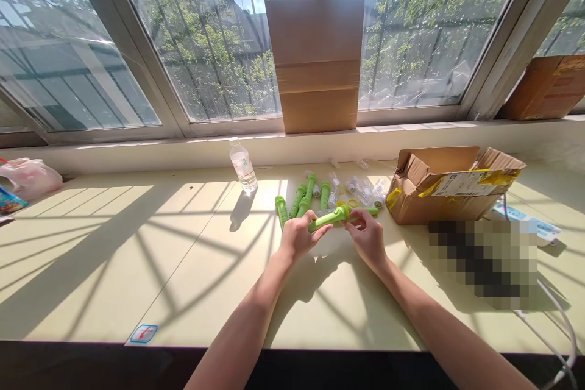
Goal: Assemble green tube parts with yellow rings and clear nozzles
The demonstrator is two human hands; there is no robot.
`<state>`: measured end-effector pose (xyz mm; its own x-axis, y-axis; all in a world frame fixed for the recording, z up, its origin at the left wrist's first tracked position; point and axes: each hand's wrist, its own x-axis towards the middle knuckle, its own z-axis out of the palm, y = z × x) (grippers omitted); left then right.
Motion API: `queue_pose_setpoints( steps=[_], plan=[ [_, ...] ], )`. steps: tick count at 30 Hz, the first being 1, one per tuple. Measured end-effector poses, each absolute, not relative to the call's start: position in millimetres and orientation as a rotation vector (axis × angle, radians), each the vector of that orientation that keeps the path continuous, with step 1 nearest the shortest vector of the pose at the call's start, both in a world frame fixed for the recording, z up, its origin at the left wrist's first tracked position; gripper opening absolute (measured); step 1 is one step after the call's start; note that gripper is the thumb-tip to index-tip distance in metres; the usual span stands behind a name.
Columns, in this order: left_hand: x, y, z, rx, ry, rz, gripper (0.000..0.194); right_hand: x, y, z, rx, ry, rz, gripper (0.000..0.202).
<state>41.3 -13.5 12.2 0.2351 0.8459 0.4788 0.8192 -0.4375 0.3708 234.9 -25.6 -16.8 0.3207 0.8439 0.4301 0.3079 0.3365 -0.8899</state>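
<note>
My left hand [299, 234] is closed around the lower end of a green plastic handle [329, 217], which lies nearly level above the table. My right hand [367, 234] pinches at the handle's wider collared end; whether a small part sits between those fingertips I cannot make out. Beyond my left hand lie several similar green handles [311, 186]. Clear plastic pieces [364, 192], some with dark or metallic ends, are scattered behind my right hand. Among them are yellow rings [353, 202]. Another green piece [371, 211] shows partly behind my right hand.
An open cardboard box [450, 186] with yellow tape stands to the right, beside a power strip [530, 222] and white cable. At the back left is an upright clear water bottle [244, 166]. A cardboard sheet [319, 67] leans against the window. A blurred patch covers something dark at right.
</note>
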Motion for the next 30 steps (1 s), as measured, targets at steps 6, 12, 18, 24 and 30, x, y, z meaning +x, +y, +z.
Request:
queue_pose_setpoints(
  steps=[6, 12, 18, 24, 30],
  plan=[
    [41.0, -13.9, 13.0, 2.436, 1.644, 0.976, 0.035, 235.1, -25.8, -17.9, -1.238, -1.242, 0.52, 0.03],
    [40.3, -13.8, 12.0, 2.418, 1.649, 0.994, 0.034, 234.7, -25.8, -16.2, -1.236, -1.245, 0.507, 0.031],
    [40.7, -12.9, 12.9, 2.458, 1.664, 0.962, 0.037, 234.0, -25.2, -15.3, -1.23, -1.277, 0.491, 0.027],
    [40.6, -13.3, 15.2, 2.485, 1.688, 0.902, 0.038, 234.1, -24.6, -17.1, -1.263, -1.315, 0.505, 0.026],
    [41.0, -14.3, 16.2, 2.491, 1.689, 0.865, 0.039, 234.5, -24.1, -17.7, -1.239, -1.311, 0.506, 0.028]
  ],
)
